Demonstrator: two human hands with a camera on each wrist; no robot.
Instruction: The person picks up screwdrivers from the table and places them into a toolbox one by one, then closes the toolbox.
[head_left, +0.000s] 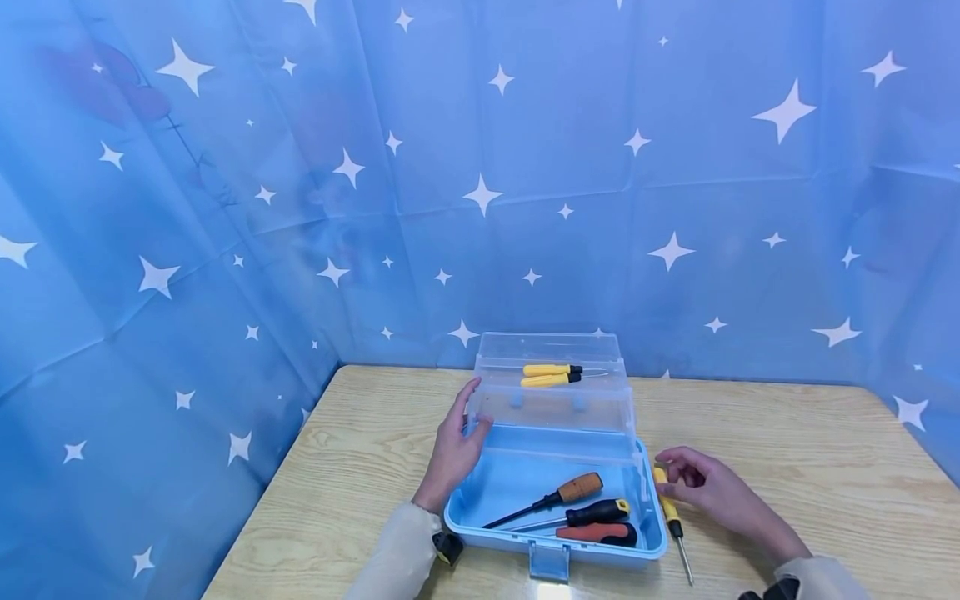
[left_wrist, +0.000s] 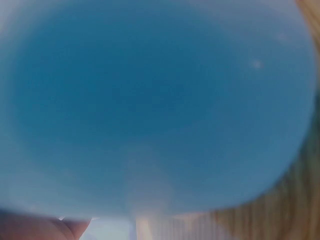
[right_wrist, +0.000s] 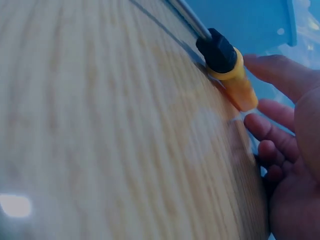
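Observation:
A light blue toolbox (head_left: 480,537) stands with its clear lid (head_left: 555,408) raised. My left hand (head_left: 455,446) holds the left edge of that lid, thumb on the inner side and fingers along the outside. In the left wrist view the box's blue wall (left_wrist: 150,100) hides most of the hand. Beside the box's right wall, my right hand (head_left: 705,487) pinches a yellow screwdriver (head_left: 667,504) by its handle, metal tip pointing toward me. The right wrist view shows the thumb against the yellow handle (right_wrist: 240,90) and the other fingers curled near its end.
Inside the box lie screwdrivers with a brown handle (head_left: 581,487), a black handle (head_left: 600,512) and a red-black handle (head_left: 596,533). Two small yellow screwdrivers (head_left: 551,375) rest in the lid. A latch (head_left: 549,562) hangs at the front. Beyond the wooden table (head_left: 360,433) hangs a blue star-patterned cloth (head_left: 562,250).

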